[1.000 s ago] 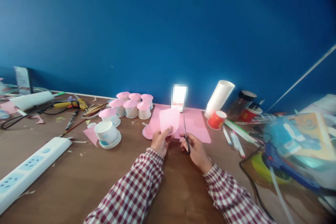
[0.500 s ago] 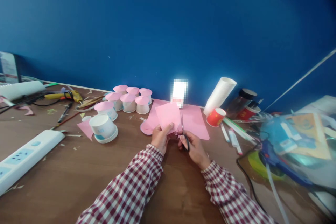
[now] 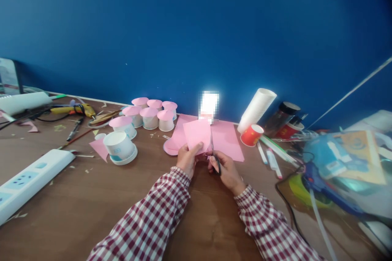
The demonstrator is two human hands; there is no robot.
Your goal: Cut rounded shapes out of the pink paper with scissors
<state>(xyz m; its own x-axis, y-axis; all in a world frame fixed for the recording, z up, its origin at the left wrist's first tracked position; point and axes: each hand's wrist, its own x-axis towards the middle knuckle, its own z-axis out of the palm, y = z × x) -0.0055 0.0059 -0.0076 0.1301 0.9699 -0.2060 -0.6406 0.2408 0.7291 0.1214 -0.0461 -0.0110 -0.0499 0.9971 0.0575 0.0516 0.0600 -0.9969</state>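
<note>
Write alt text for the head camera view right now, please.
A person's left hand holds pink paper beside scissors in the right hand, above a brown table with pink-topped cups to the left.

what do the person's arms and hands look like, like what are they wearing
The left sleeve and right sleeve are long, in a dark red and white check, with gathered cuffs. The left hand and right hand are ungloved.
</note>
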